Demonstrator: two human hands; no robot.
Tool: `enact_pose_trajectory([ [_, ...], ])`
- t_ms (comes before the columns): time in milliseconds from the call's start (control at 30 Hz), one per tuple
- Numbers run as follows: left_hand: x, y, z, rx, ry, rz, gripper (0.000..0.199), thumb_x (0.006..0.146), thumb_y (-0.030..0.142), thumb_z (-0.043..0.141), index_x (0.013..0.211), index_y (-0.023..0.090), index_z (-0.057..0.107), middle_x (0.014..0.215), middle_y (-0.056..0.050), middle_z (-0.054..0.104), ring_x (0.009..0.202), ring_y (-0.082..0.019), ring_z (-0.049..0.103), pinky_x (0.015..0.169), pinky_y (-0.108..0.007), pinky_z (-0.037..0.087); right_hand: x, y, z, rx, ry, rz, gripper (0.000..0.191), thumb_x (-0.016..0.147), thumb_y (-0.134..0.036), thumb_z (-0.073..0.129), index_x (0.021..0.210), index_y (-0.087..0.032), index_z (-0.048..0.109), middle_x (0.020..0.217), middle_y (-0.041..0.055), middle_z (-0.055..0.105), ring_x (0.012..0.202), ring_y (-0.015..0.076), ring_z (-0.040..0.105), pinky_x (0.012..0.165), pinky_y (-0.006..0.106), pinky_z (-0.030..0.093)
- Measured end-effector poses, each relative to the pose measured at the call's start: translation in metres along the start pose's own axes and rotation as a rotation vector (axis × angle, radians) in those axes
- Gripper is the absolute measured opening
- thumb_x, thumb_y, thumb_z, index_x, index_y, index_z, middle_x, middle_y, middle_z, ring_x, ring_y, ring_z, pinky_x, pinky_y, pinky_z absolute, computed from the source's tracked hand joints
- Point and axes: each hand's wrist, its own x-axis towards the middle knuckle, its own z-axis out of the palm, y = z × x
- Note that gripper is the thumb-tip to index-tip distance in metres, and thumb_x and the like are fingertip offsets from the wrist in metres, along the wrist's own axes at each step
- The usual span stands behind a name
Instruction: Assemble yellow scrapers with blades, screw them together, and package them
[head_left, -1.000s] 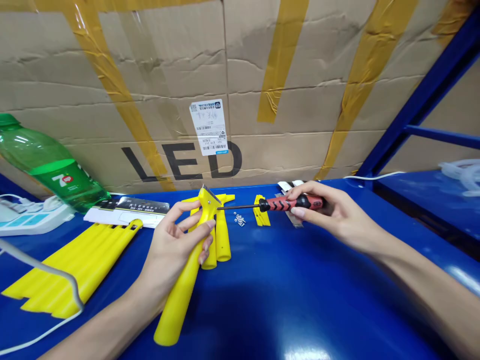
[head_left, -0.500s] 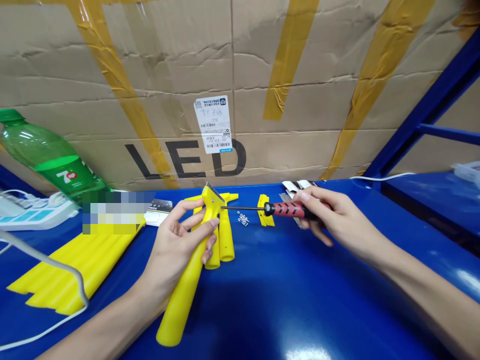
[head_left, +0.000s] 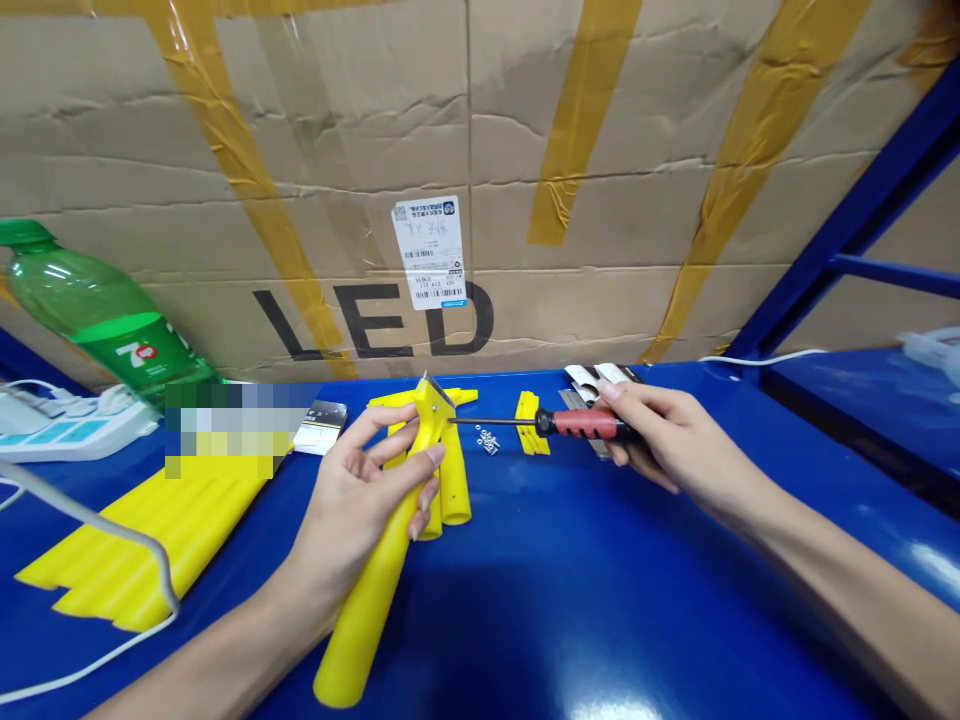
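Note:
My left hand [head_left: 382, 470] is wrapped round a yellow scraper [head_left: 364, 610], its handle slanting down toward me and its bladed head at the top. My right hand [head_left: 667, 430] grips a red and black screwdriver [head_left: 585, 424] by the handle. The screwdriver's tip meets the right side of the scraper's head. Behind the scraper lie more yellow handles [head_left: 454, 480]. Small metal screws and nuts [head_left: 487, 440] form a little pile beneath the shaft. Small yellow pieces [head_left: 531, 425] lie beyond the shaft, left of the screwdriver handle.
Several yellow handles [head_left: 157, 530] lie in a row at the left, near a green bottle [head_left: 120, 320] and a white power strip [head_left: 82, 425]. A white cable [head_left: 161, 570] crosses the left edge. A large cardboard box [head_left: 525, 290] stands behind the blue table [head_left: 570, 600].
The scraper's head and the screwdriver have shifted slightly right and down. My right hand's fingers have changed their hold on the screwdriver handle, which looks turned.

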Motion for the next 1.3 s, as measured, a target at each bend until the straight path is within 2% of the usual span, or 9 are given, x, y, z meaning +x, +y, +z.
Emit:
enact_pose_trajectory([
  [167, 0.0017, 0.0025, -0.0021, -0.017, 0.057, -0.004, 0.053, 0.071, 0.029, 0.087, 0.106, 0.025, 0.048, 0.056, 0.006, 0.063, 0.037, -0.008, 0.050, 0.039, -0.017, 0.039, 0.0005, 0.0029, -0.0059, 0.039, -0.110, -0.194, 0.038, 0.079, -0.042, 0.084, 0.106, -0.023, 0.066, 0.108, 0.0064, 0.069, 0.081, 0.0165, 0.066, 0.067, 0.027, 0.054],
  [333, 0.0011, -0.0005, -0.0010, -0.037, 0.044, -0.025, 0.053, 0.070, 0.029, 0.088, 0.104, 0.026, 0.048, 0.058, 0.006, 0.064, 0.037, -0.008, 0.050, 0.039, -0.017, 0.039, 0.0000, -0.0003, -0.0019, 0.023, -0.078, -0.129, 0.036, 0.089, -0.054, 0.070, 0.100, -0.021, 0.062, 0.062, -0.0017, 0.060, 0.044, 0.0116, 0.053, 0.042, 0.025, 0.042],
  [433, 0.0002, -0.0028, 0.0001, -0.020, 0.015, -0.029, 0.050, 0.072, 0.029, 0.087, 0.103, 0.026, 0.048, 0.056, 0.007, 0.063, 0.037, -0.009, 0.050, 0.039, -0.017, 0.039, -0.0004, -0.0031, -0.0005, 0.027, -0.031, -0.051, 0.045, 0.093, -0.064, 0.057, 0.091, -0.020, 0.060, 0.064, 0.0005, 0.062, 0.037, 0.0087, 0.045, 0.036, 0.024, 0.035],
  [600, 0.0013, 0.0025, 0.0035, -0.028, 0.052, -0.004, 0.055, 0.067, 0.030, 0.090, 0.103, 0.025, 0.049, 0.056, 0.007, 0.063, 0.036, -0.009, 0.050, 0.038, -0.017, 0.038, 0.0005, -0.0011, -0.0091, -0.010, -0.061, -0.229, 0.038, 0.074, -0.045, 0.086, 0.099, -0.024, 0.067, 0.110, 0.0067, 0.068, 0.085, 0.0185, 0.065, 0.069, 0.029, 0.055],
  [800, -0.0005, 0.0037, 0.0029, -0.015, 0.016, 0.009, 0.055, 0.067, 0.030, 0.090, 0.102, 0.025, 0.048, 0.056, 0.007, 0.064, 0.036, -0.009, 0.051, 0.037, -0.018, 0.039, 0.0007, -0.0010, -0.0016, 0.006, 0.005, -0.125, 0.038, 0.090, -0.058, 0.067, 0.088, -0.020, 0.062, 0.059, -0.0018, 0.059, 0.039, 0.0092, 0.046, 0.040, 0.025, 0.035],
  [900, -0.0005, 0.0015, 0.0006, -0.002, -0.008, 0.017, 0.051, 0.072, 0.029, 0.087, 0.103, 0.026, 0.048, 0.056, 0.007, 0.064, 0.036, -0.009, 0.051, 0.039, -0.018, 0.040, -0.0004, -0.0035, -0.0007, -0.007, 0.014, -0.107, 0.044, 0.092, -0.062, 0.060, 0.083, -0.019, 0.061, 0.068, 0.0015, 0.063, 0.041, 0.0083, 0.047, 0.040, 0.024, 0.036],
  [1033, 0.0013, 0.0020, 0.0007, -0.029, 0.055, 0.013, 0.056, 0.066, 0.029, 0.091, 0.102, 0.025, 0.049, 0.058, 0.006, 0.064, 0.035, -0.008, 0.050, 0.037, -0.017, 0.038, -0.0021, -0.0046, -0.0065, 0.015, -0.084, -0.219, 0.034, 0.080, -0.047, 0.081, 0.099, -0.022, 0.067, 0.107, 0.0081, 0.068, 0.082, 0.0184, 0.065, 0.065, 0.029, 0.055],
  [1200, 0.0004, -0.0008, 0.0023, -0.027, 0.045, -0.021, 0.054, 0.067, 0.029, 0.090, 0.103, 0.026, 0.050, 0.057, 0.006, 0.064, 0.036, -0.009, 0.050, 0.038, -0.018, 0.039, -0.0017, -0.0040, -0.0019, -0.008, -0.009, -0.164, 0.036, 0.090, -0.056, 0.067, 0.091, -0.021, 0.062, 0.060, -0.0017, 0.060, 0.039, 0.0085, 0.046, 0.040, 0.024, 0.038],
  [1300, 0.0001, -0.0023, 0.0017, -0.009, 0.023, -0.031, 0.052, 0.069, 0.029, 0.089, 0.103, 0.025, 0.049, 0.056, 0.006, 0.063, 0.036, -0.010, 0.051, 0.038, -0.018, 0.041, -0.0004, -0.0031, -0.0013, -0.013, 0.023, -0.104, 0.045, 0.093, -0.064, 0.057, 0.088, -0.020, 0.062, 0.061, 0.0003, 0.062, 0.035, 0.0074, 0.043, 0.035, 0.023, 0.031],
])
